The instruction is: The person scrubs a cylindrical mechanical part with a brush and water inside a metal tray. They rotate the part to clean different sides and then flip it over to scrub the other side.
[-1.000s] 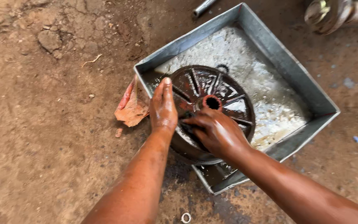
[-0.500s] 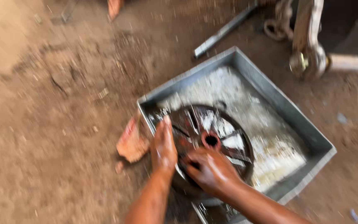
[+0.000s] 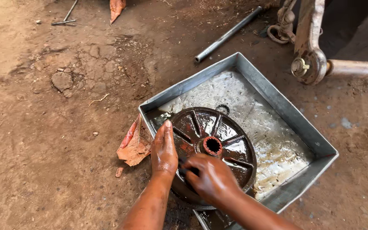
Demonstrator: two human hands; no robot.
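We are pressing our open left hand (image 3: 163,150) flat on the ribbed iron wheel (image 3: 211,155), right hand (image 3: 211,179) gripping a dark brush; the wheel is lying in the metal tray (image 3: 277,102), a steel pipe (image 3: 226,35) at twelve o'clock.

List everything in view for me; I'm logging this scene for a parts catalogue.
wheel: one, dark wet ribbed disc with reddish hub, in the tray's near corner.
tray: one, grey metal, square, on the dirt.
pipe: one, grey, beyond the tray.
leaf: one, reddish, left of the tray.
rod: one, thin, top left.
machine part: one, rusty pale, top right.
left hand: flat on the wheel's rim.
right hand: on the wheel, closed on something small and dark.
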